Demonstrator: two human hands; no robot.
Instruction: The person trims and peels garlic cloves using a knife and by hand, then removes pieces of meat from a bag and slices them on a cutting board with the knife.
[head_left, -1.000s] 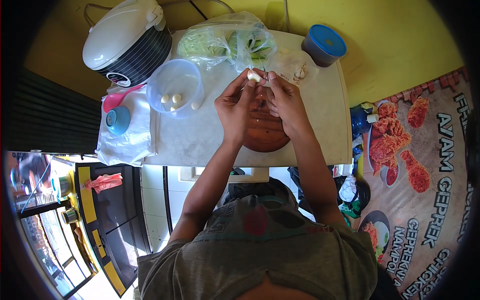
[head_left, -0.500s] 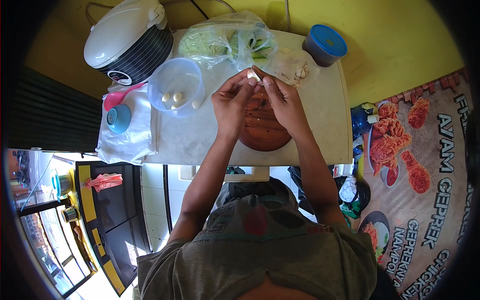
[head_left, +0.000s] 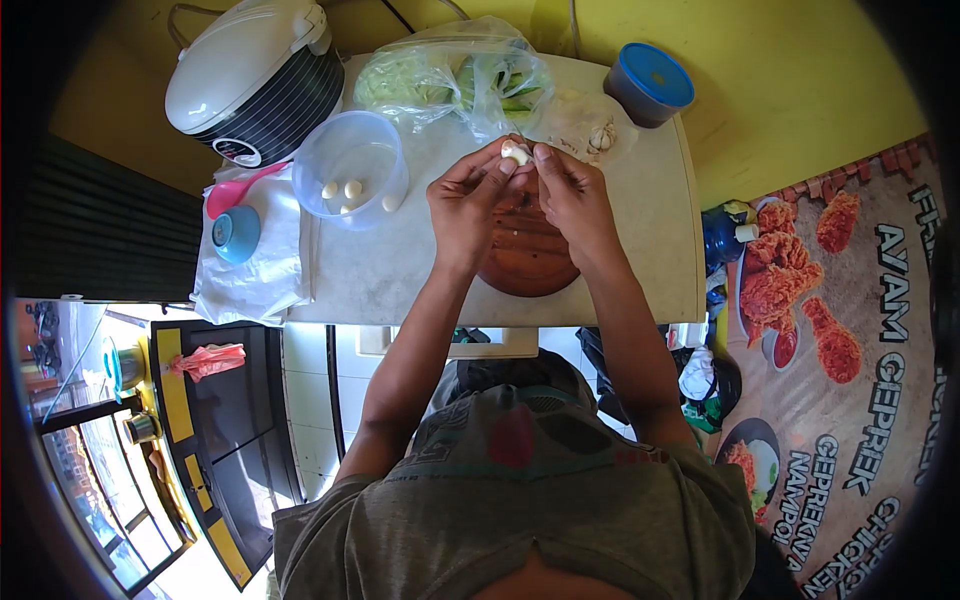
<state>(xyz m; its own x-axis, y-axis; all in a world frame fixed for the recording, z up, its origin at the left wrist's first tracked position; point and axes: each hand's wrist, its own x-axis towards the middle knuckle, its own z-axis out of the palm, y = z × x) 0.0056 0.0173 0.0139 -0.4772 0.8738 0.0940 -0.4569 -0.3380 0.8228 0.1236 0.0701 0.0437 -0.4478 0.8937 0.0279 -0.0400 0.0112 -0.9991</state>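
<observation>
Above a round brown wooden board [head_left: 528, 255], my left hand [head_left: 467, 205] pinches a pale garlic clove [head_left: 515, 153] between thumb and fingers. Close beside it, the fingers of my right hand [head_left: 575, 200] are pressed together; what they hold is too small to make out here. A clear plastic tub [head_left: 350, 170] to the left contains several peeled cloves [head_left: 353, 188]. Behind my right hand, a garlic bulb [head_left: 601, 137] lies on thin clear plastic.
A rice cooker [head_left: 255, 85] stands back left, near a pink spoon [head_left: 240, 190] and blue bowl [head_left: 236, 234]. Bagged green vegetables [head_left: 450, 82] lie at the back. A blue-lidded container [head_left: 655, 85] occupies the table's back right corner.
Half a second ago my right fingers were against the clove with a small blade; now they are slightly apart from it to the right. The clove shows more of its pale side.
</observation>
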